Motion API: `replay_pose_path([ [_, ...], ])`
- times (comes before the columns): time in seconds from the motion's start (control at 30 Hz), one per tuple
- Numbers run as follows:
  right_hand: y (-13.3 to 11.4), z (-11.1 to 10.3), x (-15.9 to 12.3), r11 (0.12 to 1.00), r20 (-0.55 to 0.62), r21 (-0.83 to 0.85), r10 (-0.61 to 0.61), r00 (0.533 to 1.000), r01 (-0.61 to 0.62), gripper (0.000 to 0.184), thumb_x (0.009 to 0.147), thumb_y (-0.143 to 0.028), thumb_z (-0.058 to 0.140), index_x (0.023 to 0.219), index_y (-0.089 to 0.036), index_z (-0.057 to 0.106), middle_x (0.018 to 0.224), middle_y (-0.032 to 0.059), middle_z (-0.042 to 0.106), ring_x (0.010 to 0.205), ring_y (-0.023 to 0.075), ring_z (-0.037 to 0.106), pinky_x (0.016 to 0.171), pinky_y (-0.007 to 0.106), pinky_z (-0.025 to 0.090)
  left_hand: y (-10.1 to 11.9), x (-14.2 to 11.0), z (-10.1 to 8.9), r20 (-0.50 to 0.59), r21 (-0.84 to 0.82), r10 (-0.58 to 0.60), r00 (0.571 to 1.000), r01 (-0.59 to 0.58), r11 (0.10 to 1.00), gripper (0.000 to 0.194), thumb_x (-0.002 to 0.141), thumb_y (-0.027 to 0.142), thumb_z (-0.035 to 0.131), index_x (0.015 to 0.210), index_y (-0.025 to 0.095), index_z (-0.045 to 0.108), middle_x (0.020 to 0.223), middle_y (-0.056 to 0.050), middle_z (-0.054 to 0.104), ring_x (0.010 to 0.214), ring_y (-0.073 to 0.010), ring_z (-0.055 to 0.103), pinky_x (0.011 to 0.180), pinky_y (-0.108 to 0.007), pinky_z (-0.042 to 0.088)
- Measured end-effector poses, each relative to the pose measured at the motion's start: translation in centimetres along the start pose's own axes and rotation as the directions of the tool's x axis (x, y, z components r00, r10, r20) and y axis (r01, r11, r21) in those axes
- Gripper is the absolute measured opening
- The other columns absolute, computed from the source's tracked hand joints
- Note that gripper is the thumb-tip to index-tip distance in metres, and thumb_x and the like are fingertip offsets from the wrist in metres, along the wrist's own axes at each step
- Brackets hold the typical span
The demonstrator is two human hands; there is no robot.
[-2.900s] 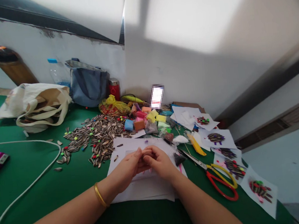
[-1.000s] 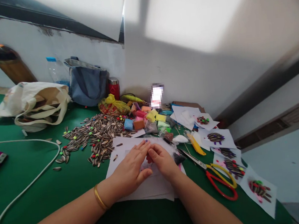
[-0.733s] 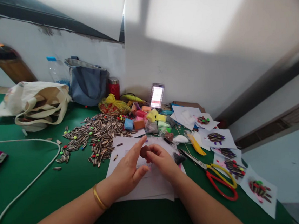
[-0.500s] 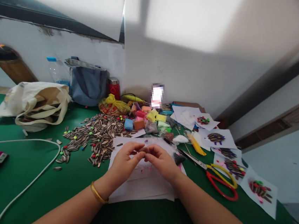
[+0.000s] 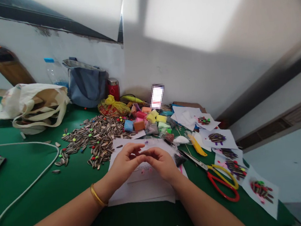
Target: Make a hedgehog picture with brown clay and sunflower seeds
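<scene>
My left hand (image 5: pixel 128 161) and my right hand (image 5: pixel 160 161) meet fingertip to fingertip over the white paper sheets (image 5: pixel 152 189). Both are closed, thumbs against fingers, around something tiny that the fingers mostly cover; a hint of brown shows there. Faint purple marks and small pink dots are on the paper below the fingers. One loose sunflower seed (image 5: pixel 119 146) lies on the sheet's upper left. A heap of striped sunflower seeds (image 5: pixel 101 132) mixed with small coloured balls spreads to the left. Beyond my hands are packs of coloured modelling clay (image 5: pixel 161 119).
Large scissors (image 5: pixel 211 171) with red and yellow handles lie right of my hand, near a yellow cutter (image 5: pixel 197 145). Seed pictures on paper (image 5: pixel 271 204) line the right edge. A white cable (image 5: pixel 29 185), a canvas bag (image 5: pixel 52 119) and a blue bag (image 5: pixel 89 87) are at left.
My fingertips have shifted slightly and now cover more of the small brown piece that showed between them. The whole view has moved a little; the things on the table stay put.
</scene>
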State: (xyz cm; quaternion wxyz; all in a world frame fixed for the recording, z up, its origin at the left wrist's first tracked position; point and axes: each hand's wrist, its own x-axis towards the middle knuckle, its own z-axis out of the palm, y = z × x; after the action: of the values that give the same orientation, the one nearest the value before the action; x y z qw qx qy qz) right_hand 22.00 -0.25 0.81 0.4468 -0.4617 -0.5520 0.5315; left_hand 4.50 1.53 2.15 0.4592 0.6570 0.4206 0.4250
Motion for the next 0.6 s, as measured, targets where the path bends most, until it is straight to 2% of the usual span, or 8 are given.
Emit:
replay_pose_path([
  [0.07,-0.21,-0.05,-0.12,0.996,0.003,-0.092,-0.014,1.000,0.014,0.026,0.080,-0.045,0.070,0.086,-0.020,0.067,0.076,0.0004,0.066,0.068,0.0152,0.059,0.060,0.027,0.046,0.08,0.07,-0.12,0.040,0.027,0.023,0.999,-0.024,0.999,0.034,0.080,0.033,0.070,0.113,0.025,0.071,0.099,-0.004,0.064,0.089,-0.0180,0.062,0.076,-0.030,0.052],
  [0.2,-0.36,0.04,-0.40,0.962,0.010,-0.268,-0.062,0.998,0.063,0.019,0.084,-0.038,0.066,0.081,-0.020,0.066,0.071,-0.0010,0.063,0.062,0.0128,0.055,0.058,0.026,0.042,0.08,0.12,-0.21,0.076,0.129,0.078,0.994,-0.088,0.988,0.016,0.084,0.030,0.066,0.092,0.024,0.078,0.086,-0.004,0.066,0.083,-0.0176,0.062,0.076,-0.030,0.050],
  [0.33,0.06,0.27,-0.38,0.987,0.006,-0.153,-0.043,0.999,0.043,0.020,0.081,-0.039,0.069,0.090,-0.021,0.065,0.077,-0.0007,0.065,0.066,0.0136,0.058,0.059,0.026,0.045,-0.06,0.09,-0.08,0.019,0.081,0.051,0.998,-0.053,0.995,0.013,0.081,0.031,0.068,0.087,0.022,0.077,0.084,-0.004,0.069,0.082,-0.0188,0.064,0.075,-0.031,0.052],
  [0.47,0.36,0.21,-0.14,0.999,0.050,0.034,-0.029,0.998,0.027,0.038,0.076,-0.038,0.074,0.109,-0.024,0.061,0.094,0.0018,0.069,0.074,0.0168,0.062,0.056,0.026,0.048,-0.10,-0.01,0.08,0.009,-0.065,0.001,1.000,0.000,0.998,0.020,0.084,0.032,0.066,0.099,0.020,0.073,0.097,-0.006,0.072,0.091,-0.0211,0.067,0.083,-0.035,0.055],
  [0.6,-0.06,-0.21,-0.09,0.994,0.041,-0.074,-0.075,0.996,0.078,0.020,0.087,-0.037,0.063,0.101,-0.023,0.069,0.097,0.0044,0.071,0.084,0.0192,0.064,0.066,0.029,0.050,-0.01,-0.12,0.06,0.039,0.076,0.077,0.996,-0.080,0.994,0.027,0.084,0.031,0.067,0.109,0.023,0.072,0.103,-0.006,0.070,0.096,-0.0200,0.065,0.084,-0.033,0.054],
])
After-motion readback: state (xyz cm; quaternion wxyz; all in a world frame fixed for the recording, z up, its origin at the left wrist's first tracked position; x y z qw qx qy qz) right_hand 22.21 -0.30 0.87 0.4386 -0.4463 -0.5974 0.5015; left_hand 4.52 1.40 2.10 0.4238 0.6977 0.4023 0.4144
